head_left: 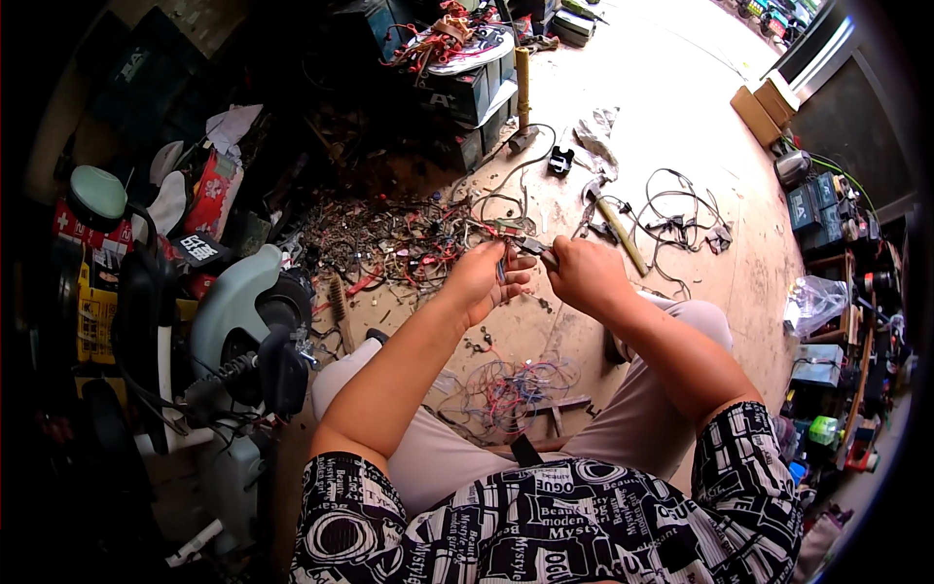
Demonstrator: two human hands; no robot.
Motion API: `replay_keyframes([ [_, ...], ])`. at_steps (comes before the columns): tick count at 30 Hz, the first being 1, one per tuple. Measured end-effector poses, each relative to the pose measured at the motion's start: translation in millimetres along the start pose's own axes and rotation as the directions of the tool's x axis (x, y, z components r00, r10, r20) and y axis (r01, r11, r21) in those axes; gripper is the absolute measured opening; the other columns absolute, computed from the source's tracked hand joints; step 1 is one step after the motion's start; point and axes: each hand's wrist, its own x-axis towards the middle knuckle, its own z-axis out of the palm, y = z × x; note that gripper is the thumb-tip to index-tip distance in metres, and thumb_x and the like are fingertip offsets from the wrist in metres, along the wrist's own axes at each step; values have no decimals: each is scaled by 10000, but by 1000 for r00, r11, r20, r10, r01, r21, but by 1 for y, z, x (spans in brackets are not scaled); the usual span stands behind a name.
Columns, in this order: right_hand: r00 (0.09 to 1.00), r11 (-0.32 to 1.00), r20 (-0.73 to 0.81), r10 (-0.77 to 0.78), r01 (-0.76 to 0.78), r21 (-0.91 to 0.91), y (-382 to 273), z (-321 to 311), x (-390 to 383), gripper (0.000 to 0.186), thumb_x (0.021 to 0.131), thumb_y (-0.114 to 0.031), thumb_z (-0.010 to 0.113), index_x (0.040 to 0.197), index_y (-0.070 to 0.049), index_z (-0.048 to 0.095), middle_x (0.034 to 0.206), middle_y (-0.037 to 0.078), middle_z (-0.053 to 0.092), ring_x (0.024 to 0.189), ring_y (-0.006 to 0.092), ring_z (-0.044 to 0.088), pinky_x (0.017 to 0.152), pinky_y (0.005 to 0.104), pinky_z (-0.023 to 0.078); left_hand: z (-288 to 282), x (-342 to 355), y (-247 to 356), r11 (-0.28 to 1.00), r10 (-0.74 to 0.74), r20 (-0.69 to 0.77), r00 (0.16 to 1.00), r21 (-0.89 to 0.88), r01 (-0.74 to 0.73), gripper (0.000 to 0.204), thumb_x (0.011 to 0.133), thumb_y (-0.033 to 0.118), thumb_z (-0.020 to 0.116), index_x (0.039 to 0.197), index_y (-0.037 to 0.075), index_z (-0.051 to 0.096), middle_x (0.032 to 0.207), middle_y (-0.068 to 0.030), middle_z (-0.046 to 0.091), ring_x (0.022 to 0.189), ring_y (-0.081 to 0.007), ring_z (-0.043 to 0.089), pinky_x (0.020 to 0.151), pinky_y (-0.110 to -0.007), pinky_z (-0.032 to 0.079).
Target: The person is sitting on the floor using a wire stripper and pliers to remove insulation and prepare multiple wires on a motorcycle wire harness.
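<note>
In front of my knees, my left hand [477, 282] pinches a small bunch of coloured wires [502, 261] between thumb and forefinger, the other fingers loosely curled. My right hand [590, 276] is wrapped round a pair of pliers [535, 246]. The pliers' metal jaws point left and meet the wires at my left fingertips; whether they are closed on a wire is too small to tell. Just beyond and left of my hands spreads a heap of wire scraps and small parts [389, 234]. Between my legs lies a loose tangle of thin red and blue wires [516, 394].
A hammer-like tool with a wooden handle [621, 234] lies on the floor right of my hands, beside black looped cables [681, 209]. Stacked batteries [457, 102] stand at the far side. Grey-green scooter parts [233, 302] crowd the left; a cluttered shelf [856, 360] lines the right.
</note>
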Motion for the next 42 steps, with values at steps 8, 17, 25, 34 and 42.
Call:
replay_keyframes([
  [8,998,999,-39,-42,43,29,6,-1,3,284,841,-319,568,797,-39,588,729,152,625,683,342,622,618,425,494,-12,10,6,936,-112,170,979,-312,161,197,1000,183,378,837,84,428,636,50,352,519,-66,292,451,-210,289],
  [17,987,965,159,-32,-11,263,11,-6,6,346,839,-360,555,819,-16,584,793,198,621,786,373,607,694,454,484,-12,9,8,874,-155,258,954,-415,254,238,1009,215,353,834,67,420,596,66,310,487,-59,254,423,-197,265],
  [25,994,980,76,-77,62,189,13,-8,6,307,833,-336,564,821,-29,580,759,178,606,758,362,605,669,446,482,-14,10,9,854,-160,272,949,-443,271,250,1012,221,339,828,68,411,581,65,305,475,-62,248,415,-198,264],
  [34,993,984,72,-95,83,157,12,-10,7,292,836,-335,564,800,-45,574,730,156,608,723,350,607,638,446,477,-15,8,12,849,-166,287,943,-446,285,248,1010,221,342,843,58,424,581,68,302,474,-59,250,409,-198,257],
  [42,989,986,150,-11,-14,169,2,-19,6,356,836,-400,563,763,-57,618,725,159,634,708,354,618,625,438,485,-15,8,11,885,-161,245,956,-393,250,201,993,208,384,849,75,430,589,58,302,468,-65,246,417,-219,250],
])
